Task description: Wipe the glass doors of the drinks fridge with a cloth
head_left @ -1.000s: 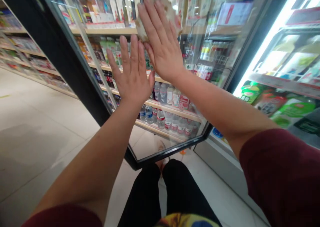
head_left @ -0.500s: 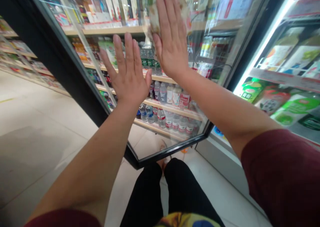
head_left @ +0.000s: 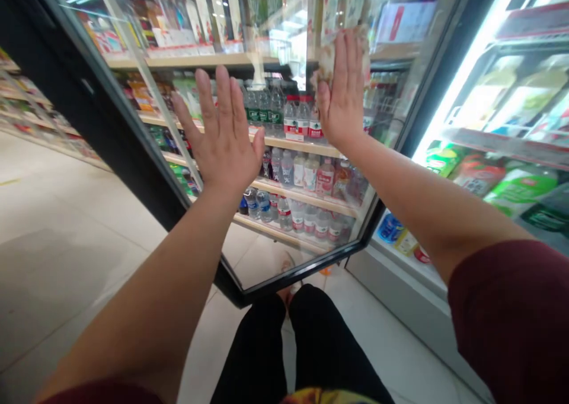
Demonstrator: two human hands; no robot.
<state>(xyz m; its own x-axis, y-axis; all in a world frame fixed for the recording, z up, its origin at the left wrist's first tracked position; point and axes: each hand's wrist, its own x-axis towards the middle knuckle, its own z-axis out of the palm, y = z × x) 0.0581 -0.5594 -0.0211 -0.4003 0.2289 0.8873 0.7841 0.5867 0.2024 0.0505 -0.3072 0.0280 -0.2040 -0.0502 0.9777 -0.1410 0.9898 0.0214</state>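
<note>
A glass door (head_left: pixel 267 262) with a black frame stands swung out in front of me. My left hand (head_left: pixel 224 143) lies flat on the pane with its fingers spread and nothing in it. Higher and to the right, my right hand (head_left: pixel 345 96) holds a pale patterned cloth (head_left: pixel 328 63) flat against the glass. Its fingers are stretched over the cloth, close together, and cover much of it. Through or in the glass, shelves of drink bottles (head_left: pixel 303 116) show.
On the right stands a lit refrigerated cabinet (head_left: pixel 386 279) with cartons (head_left: pixel 520 188) and bottles on its shelves. Store shelves (head_left: pixel 40 108) run along the far left. Below are light floor tiles (head_left: pixel 89 232) and my legs (head_left: pixel 311 345), near the door's lower corner.
My right hand has slid right and down across the glass with the cloth. My left hand stays nearly in place on the pane, and the view has shifted slightly.
</note>
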